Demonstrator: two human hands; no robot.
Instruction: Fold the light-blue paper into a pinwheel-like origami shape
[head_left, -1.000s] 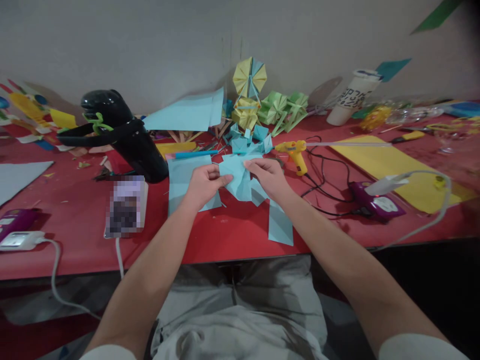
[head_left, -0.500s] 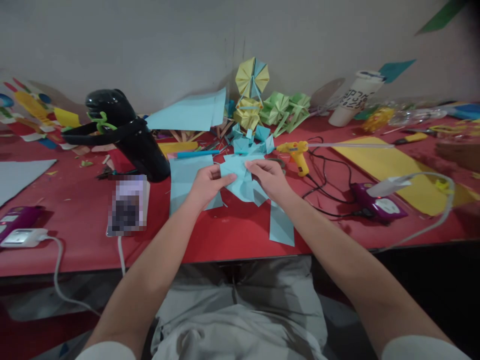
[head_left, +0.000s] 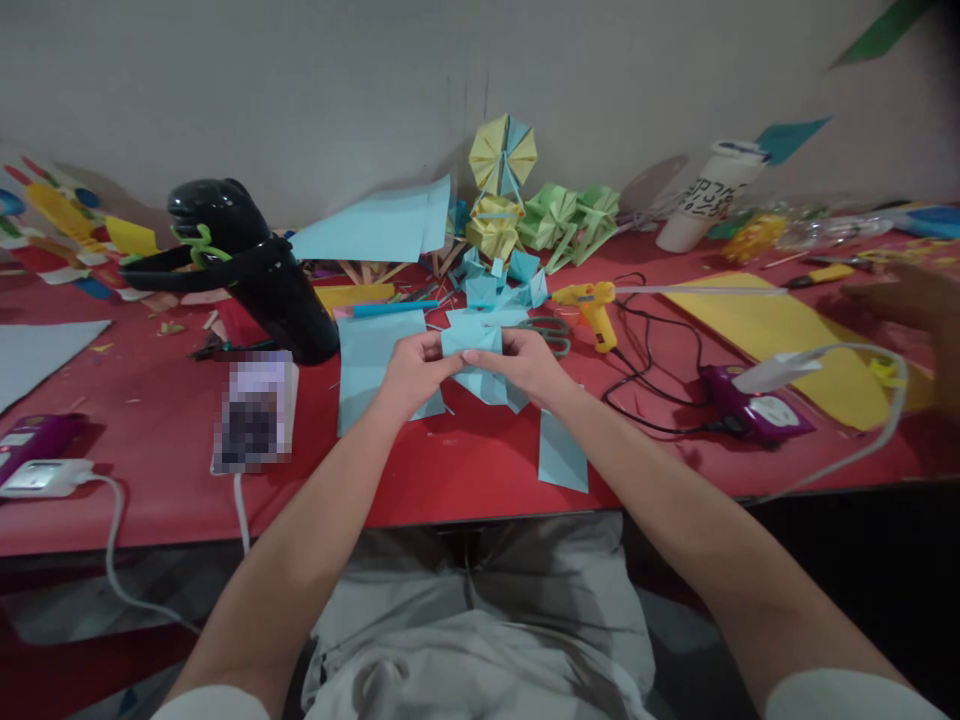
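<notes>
Our left hand [head_left: 412,372] and right hand [head_left: 534,362] pinch the blue paper [head_left: 471,340] between them above the red table [head_left: 420,480], thumbs nearly meeting, presumably to keep its folds flat.

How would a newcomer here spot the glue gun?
On the red table, find the yellow sheets at right. The yellow glue gun lies between them and the wearer's right hand. Unlike the flat sheets, it is pistol-shaped, with a pale stick at its back.
</notes>
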